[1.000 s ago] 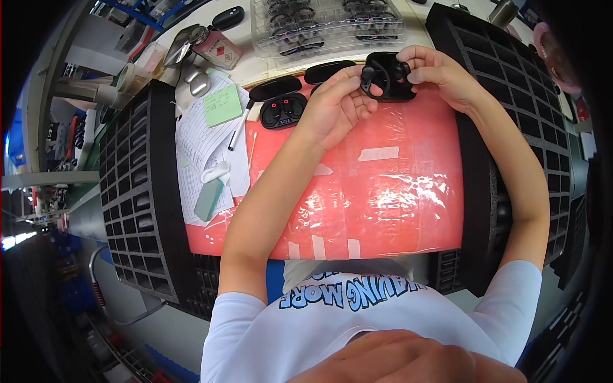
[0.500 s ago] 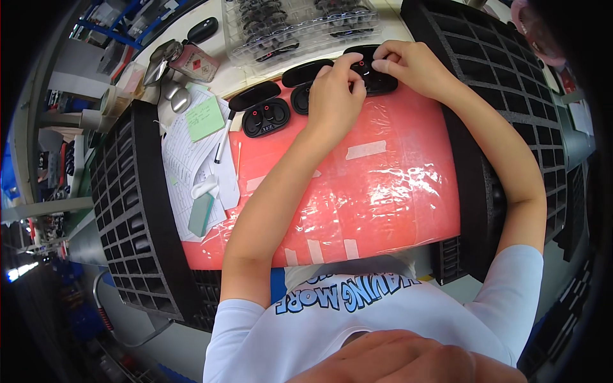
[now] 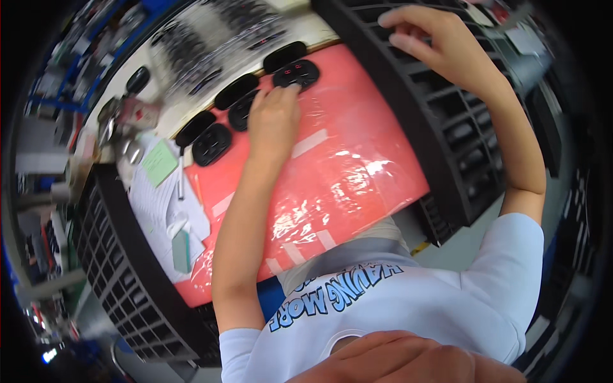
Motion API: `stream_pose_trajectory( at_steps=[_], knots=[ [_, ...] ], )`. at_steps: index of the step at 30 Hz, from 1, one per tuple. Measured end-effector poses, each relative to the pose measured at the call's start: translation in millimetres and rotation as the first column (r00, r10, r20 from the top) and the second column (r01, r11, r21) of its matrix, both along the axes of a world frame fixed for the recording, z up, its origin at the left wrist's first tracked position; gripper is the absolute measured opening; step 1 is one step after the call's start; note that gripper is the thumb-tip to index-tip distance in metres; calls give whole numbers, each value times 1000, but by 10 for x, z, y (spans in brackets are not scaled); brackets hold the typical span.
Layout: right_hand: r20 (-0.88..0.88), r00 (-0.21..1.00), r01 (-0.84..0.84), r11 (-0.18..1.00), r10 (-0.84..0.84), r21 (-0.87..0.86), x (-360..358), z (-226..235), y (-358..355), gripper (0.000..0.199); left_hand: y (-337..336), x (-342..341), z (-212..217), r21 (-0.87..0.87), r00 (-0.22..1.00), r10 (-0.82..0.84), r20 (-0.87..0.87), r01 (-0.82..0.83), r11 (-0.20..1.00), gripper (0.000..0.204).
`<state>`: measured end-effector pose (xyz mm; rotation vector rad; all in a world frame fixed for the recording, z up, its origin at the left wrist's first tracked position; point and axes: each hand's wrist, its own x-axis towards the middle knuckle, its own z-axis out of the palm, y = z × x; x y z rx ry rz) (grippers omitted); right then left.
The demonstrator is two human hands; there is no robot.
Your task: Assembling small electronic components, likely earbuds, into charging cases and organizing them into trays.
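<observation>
My left hand (image 3: 274,118) is over the red mat, its fingers curled and blurred at the front edge of the right-hand black earbud case (image 3: 305,75). What its fingertips hold, if anything, is hidden. That case has its lid up and two small red marks inside. Partly behind my left hand is the middle earbud case (image 3: 236,96), also lid up. A third open earbud case (image 3: 211,143) sits farther left. Over the black divided tray (image 3: 418,105) on the right hovers my right hand (image 3: 440,41), thumb and forefinger apart, nothing seen between them.
Clear plastic trays (image 3: 191,60) of dark parts lie at the back, with a closed black case (image 3: 138,80) to their left. Papers (image 3: 159,204), a green note (image 3: 159,163), a pen (image 3: 181,182) and a green block (image 3: 181,252) lie left. Another black divided tray (image 3: 128,262) flanks the mat.
My right hand has left the right-hand earbud case and moved right, over the divided tray, its fingers opening. My left hand stays close to the cases. The whole view has turned and shifted.
</observation>
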<state>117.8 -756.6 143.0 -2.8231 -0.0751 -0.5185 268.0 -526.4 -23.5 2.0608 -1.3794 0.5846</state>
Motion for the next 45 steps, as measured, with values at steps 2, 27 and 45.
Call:
stream_pose_trajectory(
  at_steps=[2, 27, 45],
  knots=[
    [-130, 985, 103, 991, -113, -84, -520, 24, -67, 26, 4, -45, 20, -2, 1000, -23, -6, 23, 1000, 19],
    [-471, 834, -34, 878, 289, 477, 63, 50, 523, 45, 1241, -504, 245, -226, 852, -210, -480, 110, 968, 47],
    [-144, 852, -84, 403, 503, 911, 1220, -1058, 1299, 46, 1503, -55, 197, -520, 421, -446, -790, -76, 851, 52]
  ],
)
